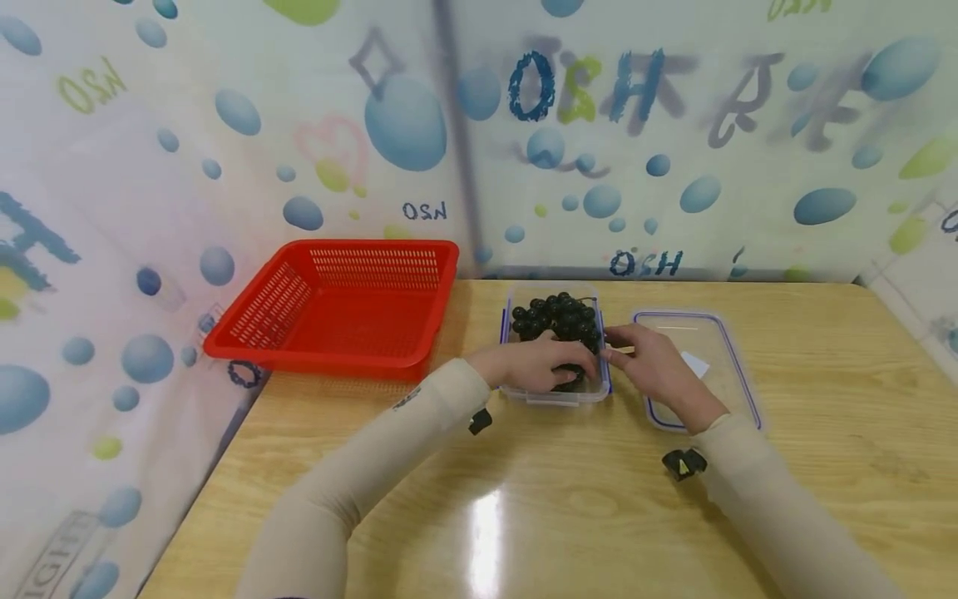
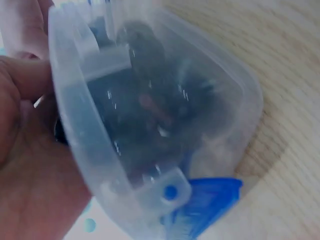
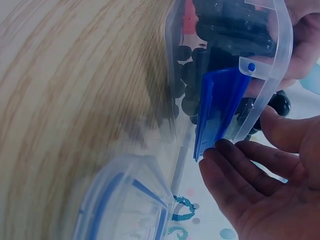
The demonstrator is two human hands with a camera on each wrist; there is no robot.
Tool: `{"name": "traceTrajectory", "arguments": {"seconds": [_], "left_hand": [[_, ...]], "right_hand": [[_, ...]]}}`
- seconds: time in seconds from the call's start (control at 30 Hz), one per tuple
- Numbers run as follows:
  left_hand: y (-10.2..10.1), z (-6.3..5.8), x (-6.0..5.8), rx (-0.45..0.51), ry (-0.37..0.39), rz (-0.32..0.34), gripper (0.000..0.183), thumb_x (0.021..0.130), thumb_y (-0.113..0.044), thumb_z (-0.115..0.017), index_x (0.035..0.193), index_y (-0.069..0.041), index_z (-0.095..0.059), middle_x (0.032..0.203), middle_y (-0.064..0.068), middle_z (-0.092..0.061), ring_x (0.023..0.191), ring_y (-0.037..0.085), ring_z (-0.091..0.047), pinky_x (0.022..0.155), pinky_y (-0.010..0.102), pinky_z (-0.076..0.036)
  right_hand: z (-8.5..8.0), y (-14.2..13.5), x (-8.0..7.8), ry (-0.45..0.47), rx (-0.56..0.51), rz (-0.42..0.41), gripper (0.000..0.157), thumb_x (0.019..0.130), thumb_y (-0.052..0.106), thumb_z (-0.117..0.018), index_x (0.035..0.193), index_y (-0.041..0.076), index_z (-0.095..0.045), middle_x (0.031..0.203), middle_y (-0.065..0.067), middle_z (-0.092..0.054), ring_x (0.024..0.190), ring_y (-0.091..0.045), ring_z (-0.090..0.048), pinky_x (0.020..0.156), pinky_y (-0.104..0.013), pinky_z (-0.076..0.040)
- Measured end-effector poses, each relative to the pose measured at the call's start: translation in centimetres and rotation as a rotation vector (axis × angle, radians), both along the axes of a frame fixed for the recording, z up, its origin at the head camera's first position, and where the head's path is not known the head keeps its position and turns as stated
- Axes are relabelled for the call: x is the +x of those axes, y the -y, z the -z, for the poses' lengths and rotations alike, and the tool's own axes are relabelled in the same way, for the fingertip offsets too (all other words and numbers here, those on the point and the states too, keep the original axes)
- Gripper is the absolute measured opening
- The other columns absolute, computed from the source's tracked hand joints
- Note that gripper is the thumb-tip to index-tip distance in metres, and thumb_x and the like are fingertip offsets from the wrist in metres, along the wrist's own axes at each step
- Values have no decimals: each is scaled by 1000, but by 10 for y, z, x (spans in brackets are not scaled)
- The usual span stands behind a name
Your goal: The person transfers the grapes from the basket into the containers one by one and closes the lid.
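Dark grapes (image 1: 563,314) fill much of a clear plastic box (image 1: 552,399) that has blue side latches. My left hand (image 1: 535,363) reaches over the box's near left side. Its fingers and thumb bend down around grapes at the front of the box, and the fingertips are partly hidden. At the box's right side is my right hand (image 1: 649,366), fingers mostly extended. In the right wrist view its fingertips touch the lower end of a hanging blue latch (image 3: 217,110), and the thumb lies near the rim by a few grapes. Through the wall in the left wrist view, the grapes (image 2: 150,100) look blurred.
A clear lid (image 1: 729,391) with a blue seal lies right of the box, partly under the right forearm, with a small white paper piece (image 1: 695,364) on it. To the left stands a red slotted basket (image 1: 374,362). A patterned curtain (image 1: 479,166) hangs behind the wooden table (image 1: 569,516).
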State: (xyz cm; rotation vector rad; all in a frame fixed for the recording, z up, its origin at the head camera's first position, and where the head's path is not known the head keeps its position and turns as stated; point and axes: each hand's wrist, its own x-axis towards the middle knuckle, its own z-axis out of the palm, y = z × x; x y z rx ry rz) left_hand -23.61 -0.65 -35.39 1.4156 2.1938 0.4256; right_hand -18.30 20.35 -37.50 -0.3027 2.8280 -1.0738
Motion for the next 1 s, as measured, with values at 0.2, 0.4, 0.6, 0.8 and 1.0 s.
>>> {"name": "traceTrajectory", "arguments": {"seconds": [0.2, 0.4, 0.6, 0.8, 1.0], "left_hand": [[6, 7, 10, -3, -346, -36, 25, 103, -22, -52, 124, -30, -63, 148, -9, -36, 140, 27, -16, 106, 52, -26], [12, 13, 5, 122, -519, -46, 21, 95, -32, -66, 116, -28, -69, 160, 5, -14, 147, 31, -3, 116, 49, -12], [10, 7, -4, 111, -448, -63, 33, 93, -38, -68, 123, -22, -66, 158, 6, -20, 146, 30, -10, 115, 36, -22], [10, 0, -5, 96, -453, -50, 39, 94, -43, -64, 126, -21, -68, 150, 2, -38, 129, 24, -36, 105, 32, -35], [5, 4, -6, 66, -523, -2, 38, 94, -42, -65, 123, -18, -71, 140, 3, -48, 121, 19, -45, 100, 32, -33]], "right_hand": [[2, 0, 1, -2, 5, 3, 46, 103, 18, -54, 140, -6, -46, 138, -27, -48, 116, -46, -53, 92, -55, -47], [2, 1, 0, -11, 10, 2, 45, 102, 17, -54, 139, -7, -48, 137, -28, -49, 116, -47, -53, 93, -56, -46], [2, 0, -1, -19, 0, -6, 45, 102, 17, -55, 139, -7, -48, 136, -28, -50, 115, -46, -54, 94, -55, -45], [0, -2, -3, -8, -4, -8, 45, 102, 19, -55, 140, -6, -48, 137, -27, -50, 116, -46, -54, 94, -54, -46], [0, -1, -3, 3, -6, -11, 46, 102, 18, -55, 141, -5, -47, 137, -26, -49, 116, -46, -54, 93, -54, -46]]}}
